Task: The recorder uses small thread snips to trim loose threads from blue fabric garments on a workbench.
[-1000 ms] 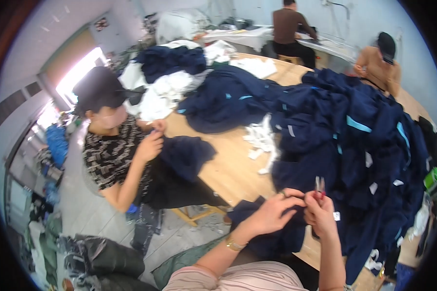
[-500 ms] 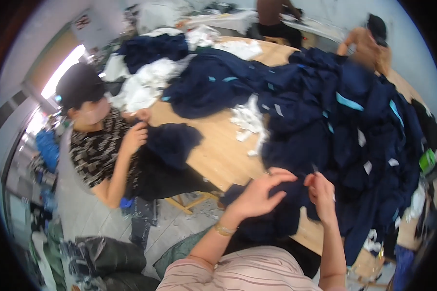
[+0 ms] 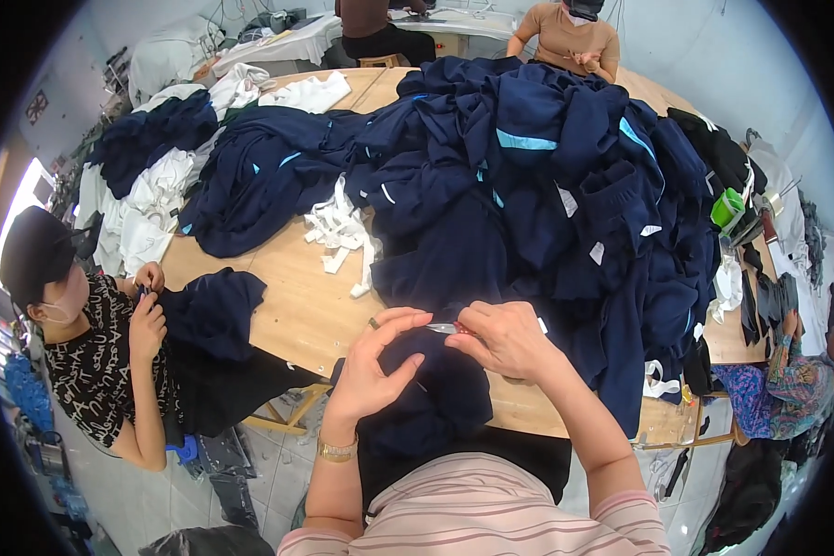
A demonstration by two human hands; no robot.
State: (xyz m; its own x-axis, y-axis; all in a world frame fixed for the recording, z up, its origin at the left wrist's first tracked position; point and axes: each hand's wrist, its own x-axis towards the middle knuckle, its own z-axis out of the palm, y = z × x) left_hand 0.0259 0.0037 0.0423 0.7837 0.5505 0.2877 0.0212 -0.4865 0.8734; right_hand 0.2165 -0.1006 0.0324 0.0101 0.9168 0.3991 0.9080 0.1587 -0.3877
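Two hands meet over one dark navy garment [image 3: 431, 394] at the wooden surface's [image 3: 296, 306] near edge: the right hand [image 3: 505, 338] pinches one small thread snip [image 3: 445, 327], and the left hand [image 3: 375, 366], fingers loosely curled, touches its tip. Three other people sit around one big navy clothing pile [image 3: 528, 185].

I see a pale wooden counter [image 3: 287, 306] stretching away beyond the fingers, on timber legs over a grey tiled floor [image 3: 250, 454]; pale bluish walls [image 3: 741, 65] close the room, and bright daylight enters by a window [image 3: 14, 218] far left
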